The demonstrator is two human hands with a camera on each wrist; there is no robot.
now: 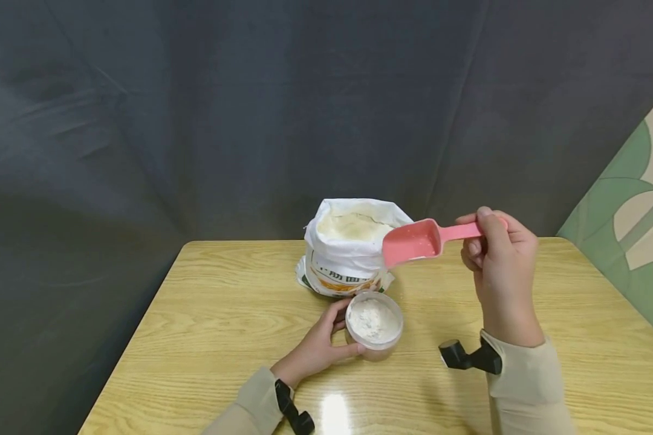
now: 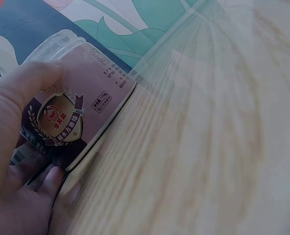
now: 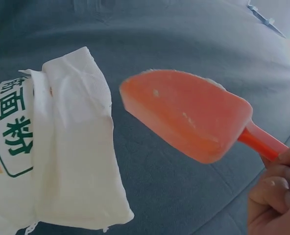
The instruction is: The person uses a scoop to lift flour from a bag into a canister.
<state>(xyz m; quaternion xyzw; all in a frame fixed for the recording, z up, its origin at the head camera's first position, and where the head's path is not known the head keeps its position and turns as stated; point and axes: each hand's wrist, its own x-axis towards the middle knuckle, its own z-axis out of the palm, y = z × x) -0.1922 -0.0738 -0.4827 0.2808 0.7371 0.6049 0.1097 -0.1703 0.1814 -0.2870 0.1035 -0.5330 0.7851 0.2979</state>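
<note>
A pink scoop [image 1: 413, 243] is held by its handle in my right hand [image 1: 503, 266], raised in front of the flour bag's right side. Only a little white powder clings to the scoop [image 3: 184, 115] in the right wrist view. The white flour bag [image 1: 343, 260] stands open with its rim folded down and flour inside. Just in front of it sits a clear round jar [image 1: 374, 347] partly filled with white flour [image 1: 372, 319]. My left hand [image 1: 318, 353] grips the jar's left side, thumb and fingers around it. The left wrist view shows a printed label [image 2: 61, 120] on the jar.
All of this is on a wood-grain table [image 1: 212, 320]. A dark cloth [image 1: 305, 109] hangs behind it, and a green leaf-patterned panel [image 1: 620, 211] is at the right. A black wrist camera [image 1: 470, 357] is strapped to the right sleeve.
</note>
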